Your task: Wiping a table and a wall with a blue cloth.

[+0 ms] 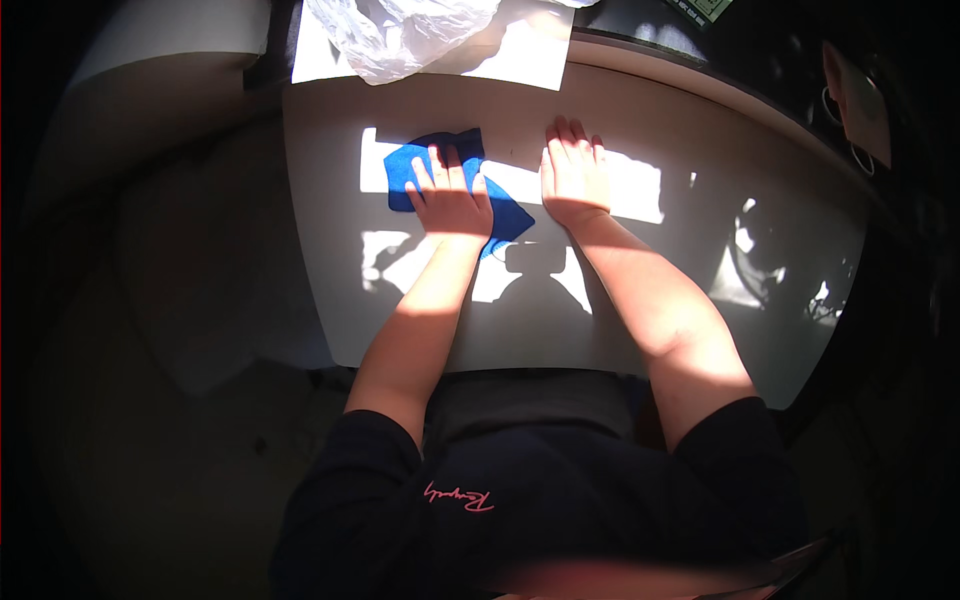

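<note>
My left hand [454, 202] lies flat on a blue cloth [511, 214], palm down with the fingers spread. The cloth is spread unevenly on a pale tabletop [675, 262], one corner pointing right past my wrist and part of it hidden under the hand. To the right, my right hand [576, 176] rests palm down on the bare tabletop, its fingers extended and slightly apart. Nothing is in it, and it does not touch the cloth. Bright sunlight patches and shadows fall across both hands and the table.
A crumpled translucent plastic bag [405, 37] sits on a white sheet [532, 60] at the table's far edge. Beyond it runs a dark raised surface [637, 34]. A green printed item [701, 9] and a pinkish item with white loops [862, 112] lie towards the upper right.
</note>
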### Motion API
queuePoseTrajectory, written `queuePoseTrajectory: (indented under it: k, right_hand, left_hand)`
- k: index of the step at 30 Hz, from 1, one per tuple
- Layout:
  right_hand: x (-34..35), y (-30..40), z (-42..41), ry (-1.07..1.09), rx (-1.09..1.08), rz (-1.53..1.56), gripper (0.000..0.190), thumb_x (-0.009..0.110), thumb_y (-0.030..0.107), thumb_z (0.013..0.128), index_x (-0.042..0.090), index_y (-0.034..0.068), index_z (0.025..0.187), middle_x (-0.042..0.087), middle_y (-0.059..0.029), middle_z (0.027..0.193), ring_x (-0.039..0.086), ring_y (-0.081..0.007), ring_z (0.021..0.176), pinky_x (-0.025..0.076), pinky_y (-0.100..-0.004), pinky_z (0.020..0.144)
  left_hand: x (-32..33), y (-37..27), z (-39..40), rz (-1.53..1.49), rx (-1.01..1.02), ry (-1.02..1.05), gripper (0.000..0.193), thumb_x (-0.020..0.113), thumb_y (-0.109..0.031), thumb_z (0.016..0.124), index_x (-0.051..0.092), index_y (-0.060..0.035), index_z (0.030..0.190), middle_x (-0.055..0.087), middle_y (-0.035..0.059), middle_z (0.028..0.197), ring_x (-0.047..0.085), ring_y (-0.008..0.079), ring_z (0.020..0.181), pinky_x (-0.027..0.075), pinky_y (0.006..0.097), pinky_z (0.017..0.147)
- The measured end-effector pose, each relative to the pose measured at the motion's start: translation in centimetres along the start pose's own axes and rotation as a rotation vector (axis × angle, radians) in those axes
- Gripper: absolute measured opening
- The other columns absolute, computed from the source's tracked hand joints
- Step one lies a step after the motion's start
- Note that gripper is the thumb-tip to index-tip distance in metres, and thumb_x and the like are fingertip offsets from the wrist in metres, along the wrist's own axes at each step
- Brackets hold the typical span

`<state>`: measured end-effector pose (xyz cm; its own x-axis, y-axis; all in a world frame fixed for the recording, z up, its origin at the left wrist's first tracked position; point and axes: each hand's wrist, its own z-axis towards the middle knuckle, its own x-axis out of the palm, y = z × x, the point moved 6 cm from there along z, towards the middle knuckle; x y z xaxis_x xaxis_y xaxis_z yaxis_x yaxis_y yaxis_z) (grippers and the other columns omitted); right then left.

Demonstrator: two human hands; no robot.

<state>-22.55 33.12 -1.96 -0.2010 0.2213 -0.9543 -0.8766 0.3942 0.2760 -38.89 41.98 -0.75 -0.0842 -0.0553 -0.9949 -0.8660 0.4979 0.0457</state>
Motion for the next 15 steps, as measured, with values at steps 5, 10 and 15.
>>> queuePoseTrajectory:
  k: [5, 10, 15]
  right_hand:
    - [0.1, 0.1, 0.0, 0.020, -0.014, -0.029, 0.046, 0.053, 0.024, 0.098, 0.055, 0.003, 0.139, 0.050, -0.0123, 0.151, 0.044, -0.0289, 0.141, 0.032, -0.0504, 0.118]
    - [0.6, 0.1, -0.4, 0.037, -0.062, -0.007, 0.047, 0.053, 0.023, 0.098, 0.053, 0.003, 0.141, 0.048, -0.0127, 0.152, 0.043, -0.0304, 0.142, 0.031, -0.0497, 0.119]
    - [0.3, 0.0, -0.5, 0.019, -0.062, -0.016, 0.047, 0.053, 0.022, 0.098, 0.053, 0.003, 0.141, 0.049, -0.0134, 0.151, 0.043, -0.0310, 0.142, 0.031, -0.0493, 0.119]
  left_hand:
    - [0.8, -3.7, -1.9, -0.148, 0.217, 0.109, 0.063, 0.050, -0.041, 0.100, 0.041, -0.0110, 0.155, 0.033, 0.0126, 0.164, 0.025, 0.0394, 0.152, 0.019, 0.0599, 0.122]
    - [0.6, 1.6, -1.9, -0.040, -0.040, -0.019, 0.067, 0.046, -0.040, 0.103, 0.029, -0.0097, 0.160, 0.023, 0.0139, 0.168, 0.020, 0.0385, 0.155, 0.016, 0.0602, 0.123]
    - [0.6, 3.7, -3.8, -0.043, -0.153, 0.044, 0.065, 0.044, -0.040, 0.104, 0.031, -0.0100, 0.159, 0.023, 0.0143, 0.168, 0.020, 0.0404, 0.155, 0.017, 0.0597, 0.123]
